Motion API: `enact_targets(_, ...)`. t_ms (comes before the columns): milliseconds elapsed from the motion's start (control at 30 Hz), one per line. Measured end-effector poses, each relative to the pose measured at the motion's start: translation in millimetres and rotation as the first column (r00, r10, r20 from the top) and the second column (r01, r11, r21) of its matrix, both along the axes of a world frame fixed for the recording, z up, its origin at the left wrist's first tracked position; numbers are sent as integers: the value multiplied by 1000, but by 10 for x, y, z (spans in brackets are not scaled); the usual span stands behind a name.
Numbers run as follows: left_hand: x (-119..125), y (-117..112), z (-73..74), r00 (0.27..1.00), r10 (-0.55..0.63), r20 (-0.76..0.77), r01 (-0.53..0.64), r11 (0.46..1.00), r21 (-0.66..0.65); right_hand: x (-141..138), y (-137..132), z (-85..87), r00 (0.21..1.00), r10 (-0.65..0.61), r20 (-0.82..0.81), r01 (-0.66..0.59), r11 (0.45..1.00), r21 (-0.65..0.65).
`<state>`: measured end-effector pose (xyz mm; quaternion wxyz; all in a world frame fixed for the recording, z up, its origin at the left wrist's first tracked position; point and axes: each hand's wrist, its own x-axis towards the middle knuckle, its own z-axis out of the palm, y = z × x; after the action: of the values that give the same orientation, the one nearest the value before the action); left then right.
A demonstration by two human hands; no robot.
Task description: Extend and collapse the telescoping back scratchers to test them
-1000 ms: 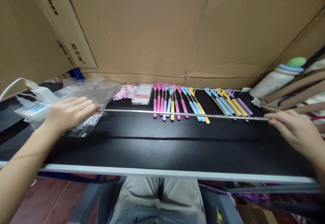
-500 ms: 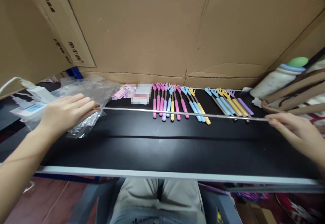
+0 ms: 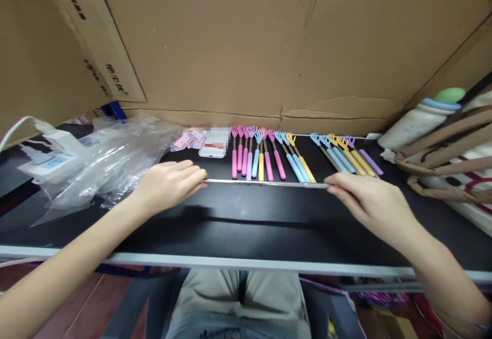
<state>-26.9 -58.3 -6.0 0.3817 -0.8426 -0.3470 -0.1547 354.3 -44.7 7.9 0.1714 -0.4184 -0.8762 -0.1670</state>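
Between my two hands stretches a telescopic back scratcher, its thin metal rod (image 3: 265, 183) level above the black table. My left hand (image 3: 171, 181) is closed round one end, and my right hand (image 3: 361, 195) grips the other; both ends are hidden in the fingers. Just beyond the rod lies a row of back scratchers with pink (image 3: 280, 165), blue (image 3: 295, 169), yellow (image 3: 306, 169) and purple handles, their claw heads pointing away from me. A second group of back scratchers (image 3: 348, 157), in blue, yellow and purple, lies to the right.
Clear plastic bags (image 3: 115, 149) and a white power strip (image 3: 54, 162) lie at the left. A phone (image 3: 213, 147) rests beside pink cards (image 3: 187, 139). At the right are a white bottle (image 3: 415, 121) and a bag with brown handles (image 3: 442, 157). Cardboard (image 3: 230, 47) walls the back.
My hands have come closer together and nearer to me, and the visible rod between them is much shorter. The back scratchers on the table have stayed in place.
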Motion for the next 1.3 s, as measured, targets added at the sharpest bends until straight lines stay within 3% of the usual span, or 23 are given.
enact_targets(200, 424, -86, -10, 996, -72, 53, 76, 994, -82, -391, -170, -68, 998, 58, -23, -58, 998, 7)
enact_targets(367, 688, -87, -43, 990, -123, 74, 132, 984, -118, -662, -230, -181, 997, 64, -39, -67, 994, -88)
enact_targets(500, 802, -75, -71, 989, -121, 85, 132, 983, -130, -787, -219, -236, 996, 69, -60, -76, 990, -119)
enact_targets(667, 837, -95, -33, 991, -79, 112, 91, 990, -110, -804, -190, -179, 993, 89, -71, -97, 990, -106)
enact_targets(867, 777, -44, -14, 988, -104, 113, 113, 990, -78, -770, -146, -148, 993, 109, -36, -112, 989, -92)
enact_targets(1067, 691, 22, 32, 982, -170, 79, 173, 984, -40, -704, -66, -159, 979, 197, 49, -199, 979, 42)
enact_targets(1167, 438, 77, 88, 989, -140, 55, 139, 990, 11, -414, 39, -106, 971, 215, 102, -231, 954, 190)
enact_targets(1300, -105, 149, 128, 998, 67, 20, -69, 993, 99, 213, 226, -41, 991, 63, 114, -100, 928, 358)
